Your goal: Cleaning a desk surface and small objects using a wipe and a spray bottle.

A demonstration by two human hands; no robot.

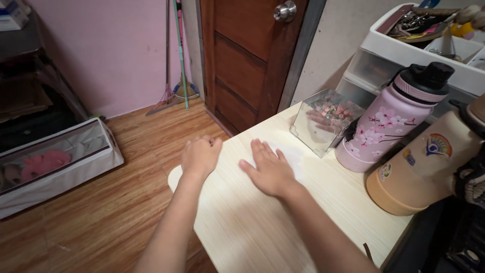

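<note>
The bench (262,222) under the fingers (262,151) was pale wood-grain laminate, smooth and matt. Beyond the fingers a box (323,121) had glossy mirrored sides. To their right a pink bottle (386,126) looked like satin-coated metal with a black plastic cap; the tan jug (424,167) was matt. The floor (101,212) was glossy brown wood.

Table (262,227) pale cream wood grain; white cloth (293,156) on it; bottle (389,121) pink with cherry-blossom print, black cap; jug (424,167) tan with coloured stickers; door (247,55) dark brown; wall (111,50) pink; floor (101,212) orange-brown wood; drawer unit (404,55) white.
</note>
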